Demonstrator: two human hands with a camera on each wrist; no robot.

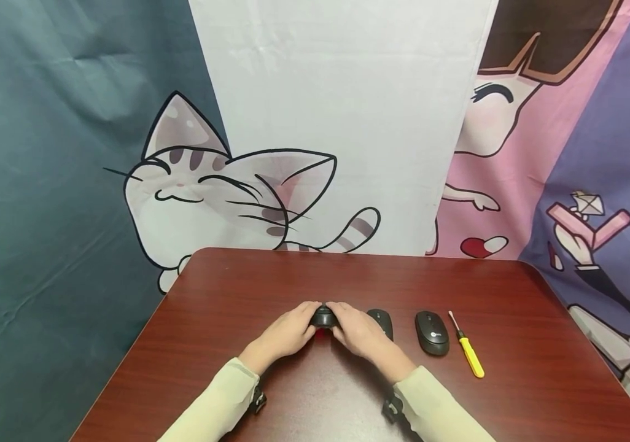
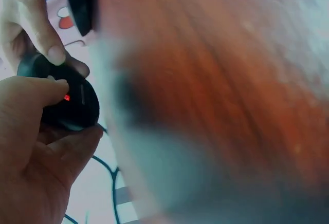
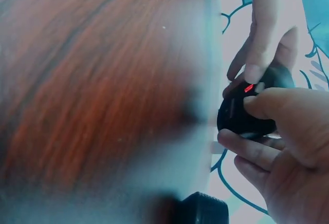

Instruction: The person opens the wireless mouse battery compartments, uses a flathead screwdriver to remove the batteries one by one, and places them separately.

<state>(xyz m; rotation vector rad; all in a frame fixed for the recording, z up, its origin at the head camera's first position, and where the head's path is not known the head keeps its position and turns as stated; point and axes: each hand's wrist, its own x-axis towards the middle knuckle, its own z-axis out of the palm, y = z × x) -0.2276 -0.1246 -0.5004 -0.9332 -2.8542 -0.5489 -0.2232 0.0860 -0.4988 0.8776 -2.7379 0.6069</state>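
A: What's nearest?

B: Two pale sleeves (image 1: 212, 402), a small black device (image 1: 392, 407) at each cuff, above the wooden surface (image 1: 317, 399).

A: And beyond them?

B: Over toward the right edge lies a screwdriver (image 1: 471, 357), its yellow handle nearest us and its metal tip toward the far edge. Just beside it, on the side away from that edge, sits a dark mouse (image 1: 432, 333).

A: Where are the hands?

B: The left hand (image 1: 288, 331) and right hand (image 1: 360, 331) meet roughly midway between the left and right edges, both gripping one black mouse (image 1: 323, 317).

A: Gripping how?

B: Thumbs on the face that has a glowing red light (image 3: 249, 88), fingers curled around the sides. I can't tell whether it touches the surface.

A: Anything close by?

B: A half-hidden mouse (image 1: 381, 319), partly behind the right hand.

A: And farthest off?

B: Past the far edge, a cloth backdrop (image 1: 348, 92): a printed cat (image 1: 182, 190) by the far left corner, a brown-haired figure (image 1: 492, 123) above the far right one.
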